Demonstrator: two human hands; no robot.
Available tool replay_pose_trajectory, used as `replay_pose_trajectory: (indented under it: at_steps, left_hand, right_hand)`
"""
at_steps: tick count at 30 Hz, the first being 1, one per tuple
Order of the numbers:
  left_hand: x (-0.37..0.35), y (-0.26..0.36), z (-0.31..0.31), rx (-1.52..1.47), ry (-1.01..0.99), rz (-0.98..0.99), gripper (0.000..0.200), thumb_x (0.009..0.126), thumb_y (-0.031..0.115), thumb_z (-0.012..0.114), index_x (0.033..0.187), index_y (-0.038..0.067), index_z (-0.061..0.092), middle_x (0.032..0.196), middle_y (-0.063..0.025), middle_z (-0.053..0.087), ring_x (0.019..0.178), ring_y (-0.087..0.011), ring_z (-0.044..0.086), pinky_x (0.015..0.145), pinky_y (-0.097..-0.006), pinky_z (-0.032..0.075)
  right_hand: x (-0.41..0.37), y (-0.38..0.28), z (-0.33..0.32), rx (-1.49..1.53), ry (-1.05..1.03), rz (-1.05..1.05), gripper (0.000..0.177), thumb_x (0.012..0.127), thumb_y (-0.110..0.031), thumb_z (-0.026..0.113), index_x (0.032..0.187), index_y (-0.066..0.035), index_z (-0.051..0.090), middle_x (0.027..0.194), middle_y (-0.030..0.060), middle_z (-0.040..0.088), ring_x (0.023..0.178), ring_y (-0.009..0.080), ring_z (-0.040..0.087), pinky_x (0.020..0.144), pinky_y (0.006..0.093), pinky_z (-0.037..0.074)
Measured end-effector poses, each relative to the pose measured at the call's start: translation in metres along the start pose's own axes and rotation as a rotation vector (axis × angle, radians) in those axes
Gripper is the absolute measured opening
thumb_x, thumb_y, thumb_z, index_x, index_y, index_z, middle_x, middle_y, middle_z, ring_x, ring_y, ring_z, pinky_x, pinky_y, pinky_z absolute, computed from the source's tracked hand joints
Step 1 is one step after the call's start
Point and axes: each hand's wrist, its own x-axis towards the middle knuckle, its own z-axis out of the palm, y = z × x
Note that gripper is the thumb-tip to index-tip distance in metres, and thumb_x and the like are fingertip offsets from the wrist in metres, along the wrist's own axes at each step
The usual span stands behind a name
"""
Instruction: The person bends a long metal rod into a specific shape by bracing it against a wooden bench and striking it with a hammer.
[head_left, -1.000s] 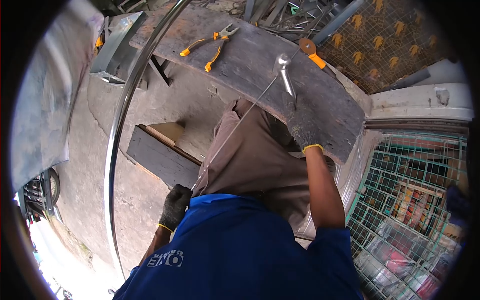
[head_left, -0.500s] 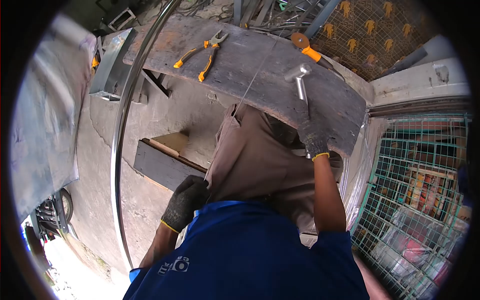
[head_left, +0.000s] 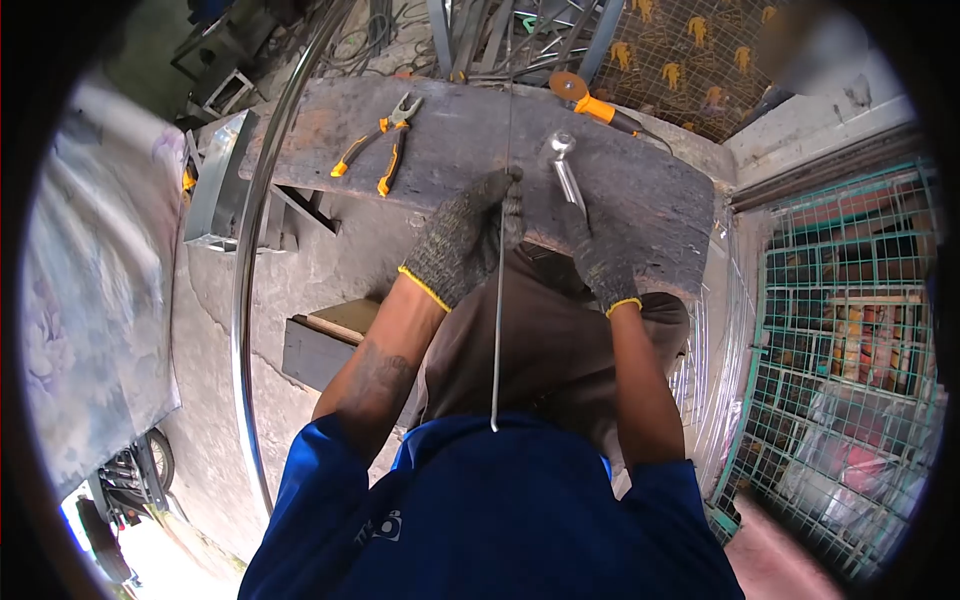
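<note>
Thin metal rod (head_left: 499, 330) runs upright through the view, its bent lower end over my blue shirt. My left hand (head_left: 470, 232), in a dark glove with a yellow cuff, is closed around the rod at the bench's front edge. A shiny metal hammer (head_left: 566, 170) points away from me over the dark wooden bench (head_left: 660, 190). Its lower part disappears into my gloved right hand (head_left: 603, 258), which is wrapped round it. Pliers (head_left: 380, 147) with orange and black handles lie spread on the bench to the left.
An orange angle grinder (head_left: 598, 107) lies at the bench's back edge. A curved chrome tube (head_left: 246, 270) crosses the left side. Below it on the floor is a dark wooden block (head_left: 315, 350). Green wire mesh (head_left: 850, 350) stands at right, and metal scraps lie behind the bench.
My left hand has risen from beside my lap to the bench edge and taken hold of the rod. The rod's lower end now shows. The hammer remains in my right hand.
</note>
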Motion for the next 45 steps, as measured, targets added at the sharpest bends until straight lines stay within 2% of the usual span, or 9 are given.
replay_pose_trajectory:
  at_steps: [5,8,10,14,16,18,36,39,45]
  left_hand:
    - [0.023,0.011,0.011,-0.049,0.031,0.028,0.025,0.100,0.011,0.051,0.120,-0.003,0.054,0.089,-0.0053,0.060,0.074,-0.0116,0.059,0.064,-0.0231,0.055]
    - [0.029,0.016,0.012,-0.087,0.048,0.017,0.024,0.100,0.011,0.049,0.119,-0.003,0.054,0.084,-0.0046,0.059,0.069,-0.0122,0.059,0.060,-0.0230,0.055]
    - [0.032,0.021,0.008,-0.131,0.003,-0.022,0.023,0.100,0.011,0.049,0.117,-0.004,0.055,0.083,-0.0049,0.061,0.068,-0.0125,0.060,0.059,-0.0229,0.055]
    - [0.032,0.024,0.024,-0.189,0.043,-0.051,0.017,0.097,0.017,0.056,0.102,0.002,0.062,0.085,-0.0047,0.066,0.065,-0.0136,0.062,0.054,-0.0250,0.055]
    - [0.030,0.024,0.030,-0.210,0.016,-0.069,0.018,0.096,0.016,0.055,0.103,0.002,0.063,0.087,-0.0059,0.067,0.067,-0.0141,0.063,0.055,-0.0251,0.055]
    - [0.030,0.023,0.034,-0.169,-0.095,-0.055,0.029,0.100,0.015,0.049,0.118,-0.005,0.059,0.089,-0.0099,0.068,0.073,-0.0170,0.067,0.059,-0.0255,0.056]
    - [0.036,-0.011,0.057,-0.034,-0.278,-0.085,0.029,0.097,0.012,0.056,0.121,-0.004,0.056,0.097,-0.0099,0.066,0.088,-0.0165,0.066,0.077,-0.0262,0.059]
    - [0.031,-0.023,0.067,0.193,-0.015,-0.005,0.025,0.097,0.013,0.057,0.116,-0.002,0.058,0.092,-0.0080,0.063,0.083,-0.0164,0.065,0.077,-0.0287,0.057]
    - [0.036,-0.038,0.044,0.162,-0.057,-0.074,0.020,0.096,0.016,0.061,0.110,0.001,0.060,0.092,-0.0080,0.062,0.078,-0.0142,0.059,0.074,-0.0286,0.054]
  right_hand:
    - [0.002,0.018,0.014,-0.123,0.165,-0.160,0.051,0.100,-0.047,0.042,0.113,-0.001,0.060,0.110,0.0287,0.062,0.103,0.0480,0.057,0.088,0.0544,0.045]
    - [-0.001,0.000,-0.002,-0.030,-0.079,0.110,0.053,0.100,-0.044,0.044,0.134,-0.004,0.053,0.136,0.0270,0.052,0.122,0.0439,0.052,0.104,0.0492,0.040]
    - [-0.001,0.008,0.007,-0.072,0.091,-0.181,0.051,0.100,-0.047,0.042,0.113,-0.001,0.061,0.110,0.0279,0.062,0.105,0.0466,0.057,0.090,0.0534,0.044]
    - [-0.008,-0.012,-0.011,0.015,-0.070,0.066,0.055,0.100,-0.043,0.042,0.130,0.002,0.055,0.128,0.0298,0.056,0.120,0.0460,0.051,0.103,0.0489,0.040]
    - [-0.007,-0.005,0.000,0.017,0.127,-0.081,0.046,0.100,-0.042,0.045,0.112,-0.001,0.061,0.107,0.0280,0.062,0.103,0.0467,0.057,0.089,0.0541,0.044]
    - [-0.006,-0.001,0.001,0.039,0.128,-0.095,0.045,0.099,-0.041,0.045,0.112,0.000,0.061,0.108,0.0280,0.062,0.103,0.0468,0.057,0.089,0.0541,0.045]
    - [-0.008,0.005,0.001,0.033,0.160,-0.204,0.044,0.098,-0.036,0.046,0.113,0.002,0.060,0.108,0.0296,0.062,0.102,0.0482,0.056,0.088,0.0545,0.044]
    - [-0.010,0.004,-0.003,0.036,0.114,-0.206,0.046,0.098,-0.038,0.046,0.116,0.002,0.059,0.110,0.0298,0.061,0.104,0.0486,0.056,0.089,0.0540,0.044]
    - [-0.009,0.005,-0.001,0.065,0.058,-0.146,0.050,0.098,-0.042,0.045,0.121,0.001,0.058,0.114,0.0298,0.061,0.107,0.0483,0.055,0.091,0.0529,0.044]
